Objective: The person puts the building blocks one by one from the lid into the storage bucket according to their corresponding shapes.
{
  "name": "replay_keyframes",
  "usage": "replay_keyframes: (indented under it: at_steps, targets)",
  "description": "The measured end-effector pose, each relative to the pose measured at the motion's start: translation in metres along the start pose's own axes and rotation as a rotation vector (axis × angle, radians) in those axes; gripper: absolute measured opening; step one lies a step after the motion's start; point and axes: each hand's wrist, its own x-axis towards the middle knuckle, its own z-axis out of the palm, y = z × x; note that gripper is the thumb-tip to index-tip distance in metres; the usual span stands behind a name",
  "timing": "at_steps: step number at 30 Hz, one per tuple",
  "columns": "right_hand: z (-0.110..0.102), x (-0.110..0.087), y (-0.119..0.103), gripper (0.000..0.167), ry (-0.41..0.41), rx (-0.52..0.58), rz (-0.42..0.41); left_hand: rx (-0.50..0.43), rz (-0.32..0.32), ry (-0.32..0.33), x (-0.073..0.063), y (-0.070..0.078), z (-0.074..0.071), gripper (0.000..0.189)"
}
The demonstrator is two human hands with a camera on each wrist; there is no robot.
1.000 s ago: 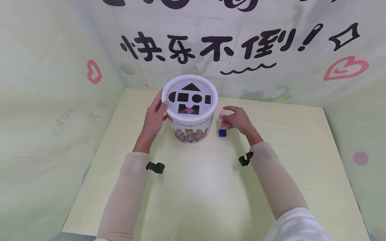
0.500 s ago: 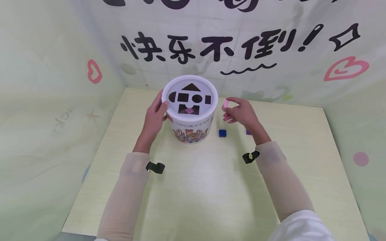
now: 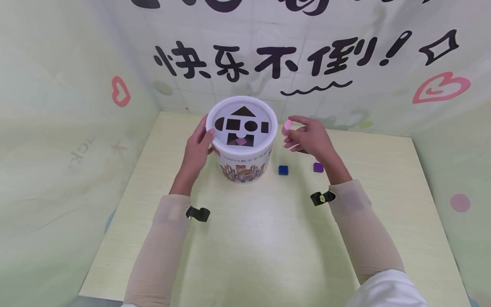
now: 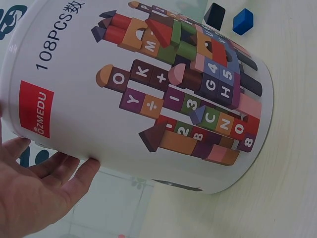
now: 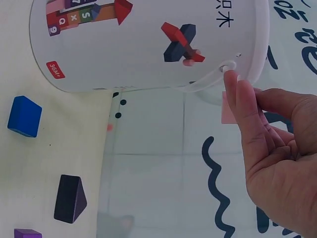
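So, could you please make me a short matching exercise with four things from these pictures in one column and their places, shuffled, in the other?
Things
1. Pink block
2. Blue block
3. Purple block
4. Bucket

Places
A. On the table, farthest from the bucket among the blocks lying there
B. Gripped at its side by the left hand
C. Pinched in the right hand, off the table
D. On the table, closest to the bucket among the blocks lying there

Pairs
1-C
2-D
3-A
4-B

Soft glare on the tabletop point(image 3: 253, 238)
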Motion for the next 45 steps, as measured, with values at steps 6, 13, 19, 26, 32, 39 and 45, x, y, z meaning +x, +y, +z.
replay_keyframes:
  at_steps: [6,13,19,26,32,39,45]
  targets:
    - [-0.006,-0.006,-0.016,0.056,0.01,-0.009,-0.058,0.006,0.007,-0.011,0.001,0.002,-0.001,0.049]
    - [-0.007,-0.01,-0.032,0.053,0.008,0.012,-0.119,0.018,0.019,-0.012,0.004,0.007,-0.002,0.05]
    - [-0.002,-0.008,-0.043,0.053,-0.013,0.022,-0.131,0.015,0.009,-0.003,0.005,0.009,-0.003,0.05]
    - [0.003,-0.004,-0.05,0.051,-0.024,0.015,-0.09,0.024,0.01,0.0,0.008,0.009,-0.004,0.05]
    - [0.01,-0.005,-0.055,0.05,-0.052,0.019,-0.096,0.022,0.009,0.003,0.008,0.007,-0.004,0.049]
    - [0.019,-0.009,-0.057,0.048,-0.083,0.036,-0.12,0.036,-0.007,0.003,0.002,0.004,-0.003,0.049]
    - [0.027,-0.01,-0.057,0.048,-0.112,0.061,-0.155,0.036,-0.009,-0.005,-0.001,-0.001,-0.002,0.049]
